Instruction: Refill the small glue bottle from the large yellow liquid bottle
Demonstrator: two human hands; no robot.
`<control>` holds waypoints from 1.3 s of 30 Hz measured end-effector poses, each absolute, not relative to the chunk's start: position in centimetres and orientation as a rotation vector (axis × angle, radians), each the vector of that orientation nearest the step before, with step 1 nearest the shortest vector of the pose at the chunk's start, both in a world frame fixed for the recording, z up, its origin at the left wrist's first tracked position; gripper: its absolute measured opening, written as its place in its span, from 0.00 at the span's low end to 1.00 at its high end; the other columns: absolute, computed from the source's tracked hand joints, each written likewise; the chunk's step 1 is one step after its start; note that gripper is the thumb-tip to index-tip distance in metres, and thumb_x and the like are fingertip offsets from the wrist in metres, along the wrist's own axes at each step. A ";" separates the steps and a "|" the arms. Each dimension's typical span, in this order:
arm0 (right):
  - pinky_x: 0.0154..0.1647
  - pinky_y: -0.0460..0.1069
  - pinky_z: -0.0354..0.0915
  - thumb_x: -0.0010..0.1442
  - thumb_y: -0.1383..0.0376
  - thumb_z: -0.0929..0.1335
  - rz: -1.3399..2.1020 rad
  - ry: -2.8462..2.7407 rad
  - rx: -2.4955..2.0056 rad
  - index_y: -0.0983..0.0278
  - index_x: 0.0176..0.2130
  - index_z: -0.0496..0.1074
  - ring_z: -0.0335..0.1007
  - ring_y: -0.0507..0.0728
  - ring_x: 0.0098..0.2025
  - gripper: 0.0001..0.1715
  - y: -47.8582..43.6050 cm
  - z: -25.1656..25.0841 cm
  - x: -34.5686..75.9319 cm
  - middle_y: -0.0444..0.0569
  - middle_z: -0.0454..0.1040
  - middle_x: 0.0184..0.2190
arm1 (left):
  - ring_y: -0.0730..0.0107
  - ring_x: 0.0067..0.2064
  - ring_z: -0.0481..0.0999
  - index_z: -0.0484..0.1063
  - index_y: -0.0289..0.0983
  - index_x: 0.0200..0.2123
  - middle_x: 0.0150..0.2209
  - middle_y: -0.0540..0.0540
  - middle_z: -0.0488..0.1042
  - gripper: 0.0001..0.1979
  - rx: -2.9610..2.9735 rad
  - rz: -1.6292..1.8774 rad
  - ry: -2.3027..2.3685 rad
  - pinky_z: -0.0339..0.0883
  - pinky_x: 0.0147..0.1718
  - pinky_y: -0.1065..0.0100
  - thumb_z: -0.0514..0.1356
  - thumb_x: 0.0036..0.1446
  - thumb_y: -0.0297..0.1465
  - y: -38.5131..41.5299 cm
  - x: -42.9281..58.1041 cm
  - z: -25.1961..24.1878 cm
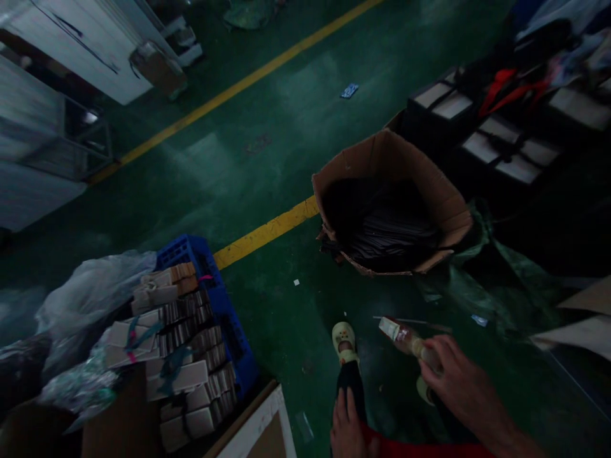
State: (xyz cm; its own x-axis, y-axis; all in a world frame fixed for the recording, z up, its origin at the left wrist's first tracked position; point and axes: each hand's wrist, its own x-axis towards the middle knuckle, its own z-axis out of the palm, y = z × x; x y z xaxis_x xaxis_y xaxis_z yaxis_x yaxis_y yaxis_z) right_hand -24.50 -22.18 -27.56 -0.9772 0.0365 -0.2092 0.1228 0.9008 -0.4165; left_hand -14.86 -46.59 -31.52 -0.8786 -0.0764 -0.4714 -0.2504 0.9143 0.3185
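Observation:
My right hand [456, 375] is closed around the pale handle of what looks like a flat brush [405, 337]. Its whitish, dark-edged end points up and left over the floor; blur hides the finer detail. A thin straight rod or strip [413, 321] shows just beyond it, and I cannot tell whether the two touch. My left hand [347, 425] lies with its fingers stretched along my dark trouser leg, holding nothing. Below are my pale clogs, the left one [344, 337] in plain view.
Ahead stands an open cardboard box [391, 149] holding dark flat pieces. At left, a blue plastic pallet [233, 331] carries tied bundles [184, 378] and clear plastic. Strapped dark stacks [510, 149] stand at right beside green sheeting [506, 286]. A yellow line [267, 235] crosses the green floor.

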 end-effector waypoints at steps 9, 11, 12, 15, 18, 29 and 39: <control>0.39 0.44 0.75 0.61 0.67 0.66 -0.988 2.948 -0.118 0.57 0.47 0.65 0.78 0.54 0.41 0.13 -26.2 -4.6 -24.3 0.48 0.74 0.41 | 0.50 0.61 0.71 0.52 0.35 0.65 0.56 0.34 0.74 0.41 0.662 1.119 2.872 0.65 0.61 0.39 0.64 0.50 0.33 -45.3 -27.7 -19.5; 0.41 0.43 0.75 0.61 0.67 0.66 -0.982 3.038 -0.142 0.57 0.47 0.66 0.78 0.54 0.41 0.13 -26.6 -1.3 -24.7 0.48 0.75 0.41 | 0.57 0.53 0.78 0.57 0.40 0.61 0.49 0.42 0.78 0.38 0.845 1.185 2.836 0.65 0.61 0.41 0.65 0.48 0.38 -45.7 -29.6 -16.4; 0.42 0.43 0.75 0.62 0.66 0.67 -0.974 3.091 -0.142 0.58 0.48 0.67 0.79 0.54 0.42 0.14 -26.7 0.0 -24.8 0.48 0.76 0.42 | 0.59 0.49 0.79 0.58 0.40 0.59 0.46 0.45 0.79 0.37 0.916 1.217 2.831 0.66 0.60 0.43 0.66 0.46 0.40 -45.8 -30.4 -14.9; 0.46 0.42 0.75 0.65 0.61 0.67 -0.943 3.229 -0.065 0.58 0.57 0.67 0.78 0.55 0.47 0.21 -26.9 2.7 -24.5 0.50 0.76 0.48 | 0.61 0.45 0.79 0.62 0.39 0.55 0.43 0.45 0.78 0.33 1.006 1.286 2.874 0.69 0.57 0.45 0.66 0.46 0.39 -45.6 -32.3 -11.0; 0.46 0.44 0.75 0.65 0.56 0.68 -0.929 3.291 0.108 0.57 0.62 0.65 0.77 0.56 0.50 0.28 -26.9 4.0 -23.6 0.52 0.72 0.54 | 0.61 0.45 0.78 0.64 0.38 0.54 0.42 0.44 0.76 0.30 1.043 1.310 2.931 0.71 0.55 0.47 0.67 0.47 0.36 -44.9 -33.4 -7.8; 0.24 0.45 0.73 0.58 0.50 0.72 -1.342 3.113 0.484 0.51 0.51 0.75 0.73 0.54 0.27 0.22 -23.1 7.9 -22.0 0.45 0.75 0.36 | 0.58 0.46 0.75 0.65 0.36 0.52 0.43 0.42 0.75 0.26 0.984 1.153 3.183 0.74 0.49 0.53 0.66 0.48 0.27 -41.7 -31.1 -1.7; 0.23 0.44 0.70 0.62 0.47 0.68 -1.381 2.929 0.648 0.57 0.44 0.74 0.72 0.53 0.23 0.19 -21.2 8.8 -18.7 0.42 0.77 0.27 | 0.58 0.47 0.74 0.66 0.35 0.51 0.43 0.43 0.74 0.24 1.173 0.933 3.271 0.69 0.52 0.53 0.65 0.51 0.26 -39.1 -28.8 -0.5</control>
State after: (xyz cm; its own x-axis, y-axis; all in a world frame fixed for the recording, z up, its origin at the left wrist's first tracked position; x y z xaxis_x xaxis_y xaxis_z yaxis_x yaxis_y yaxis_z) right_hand -18.68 -21.20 8.81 -0.9105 0.4130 -0.0211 0.2791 0.5759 -0.7684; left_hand -28.78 -39.11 -0.54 -0.6961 0.4480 0.5610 0.6766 0.6707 0.3039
